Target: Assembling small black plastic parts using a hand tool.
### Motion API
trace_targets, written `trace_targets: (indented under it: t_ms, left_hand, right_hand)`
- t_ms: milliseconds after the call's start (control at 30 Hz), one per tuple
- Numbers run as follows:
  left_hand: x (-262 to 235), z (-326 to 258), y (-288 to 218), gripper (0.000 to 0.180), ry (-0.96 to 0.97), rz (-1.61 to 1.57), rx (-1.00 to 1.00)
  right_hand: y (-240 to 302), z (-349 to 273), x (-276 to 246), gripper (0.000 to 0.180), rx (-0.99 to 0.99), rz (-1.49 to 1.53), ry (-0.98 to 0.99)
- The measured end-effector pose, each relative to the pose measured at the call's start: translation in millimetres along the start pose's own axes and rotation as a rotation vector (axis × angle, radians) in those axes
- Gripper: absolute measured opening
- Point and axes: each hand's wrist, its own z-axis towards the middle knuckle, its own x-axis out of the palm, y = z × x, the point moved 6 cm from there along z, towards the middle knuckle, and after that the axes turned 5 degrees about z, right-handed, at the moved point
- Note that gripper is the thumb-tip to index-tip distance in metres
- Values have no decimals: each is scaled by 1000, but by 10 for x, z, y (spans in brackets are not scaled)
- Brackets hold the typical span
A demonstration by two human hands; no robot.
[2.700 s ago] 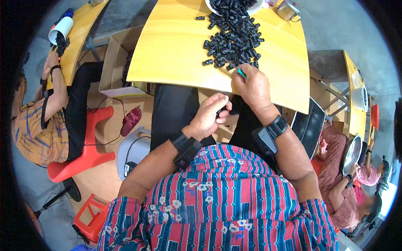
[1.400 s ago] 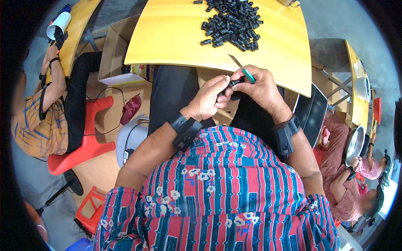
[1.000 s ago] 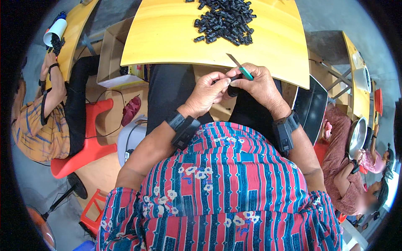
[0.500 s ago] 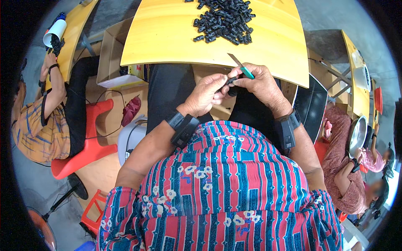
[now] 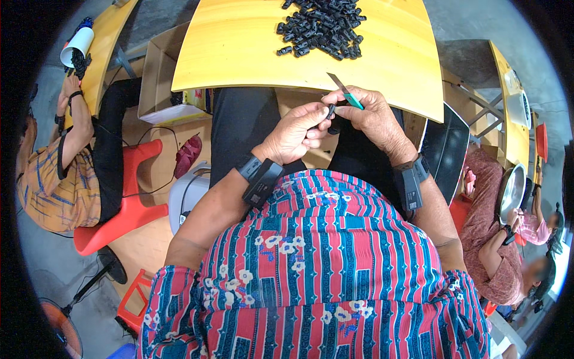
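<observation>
Just off the near edge of the yellow table, my left hand (image 5: 294, 133) is closed, pinching a small black plastic part (image 5: 330, 111) between thumb and fingers. My right hand (image 5: 372, 118) is closed around a craft knife with a green handle (image 5: 353, 100); its bare blade points up and left over the table edge. The right thumb and fingertips meet the black part from the other side. Fingers hide much of the part, so its exact kind does not show. Beyond my hands, a heap of similar black parts (image 5: 323, 30) lies on the table.
The yellow table (image 5: 233, 54) curves across in front of my lap. An open cardboard box (image 5: 161, 78) stands at its left. On the left a person sits on a red chair (image 5: 134, 203); on the right, people work near a metal basin (image 5: 512, 191). A fan (image 5: 63, 326) stands lower left.
The black part has turned from lying slanted to a more upright position between my fingertips. The knife stays in my right hand in nearly the same place.
</observation>
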Motion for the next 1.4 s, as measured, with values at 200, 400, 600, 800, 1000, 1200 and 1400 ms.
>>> trace_targets:
  t_ms: [200,400,600,800,1000,1200,1400]
  left_hand:
    - [0,10,5,16,2,-29,4]
    - [-5,1,6,16,17,-63,1]
    - [-5,-3,12,19,3,-79,-11]
    - [-19,16,22,19,-2,-53,12]
    - [-41,29,-31,13,-63,71,77]
    - [-35,27,-59,11,-111,175,110]
    - [-8,-1,4,19,-94,39,-13]
  right_hand:
    - [-19,-15,-1,23,18,40,-18]
    - [-41,-18,-7,25,15,26,-41]
    - [-98,-9,-4,28,15,52,-25]
    - [-160,24,9,26,-83,107,-39]
    - [-84,6,-23,20,-7,46,-97]
    - [-72,0,-29,15,39,14,-69]
    - [-121,-3,-21,16,74,106,-21]
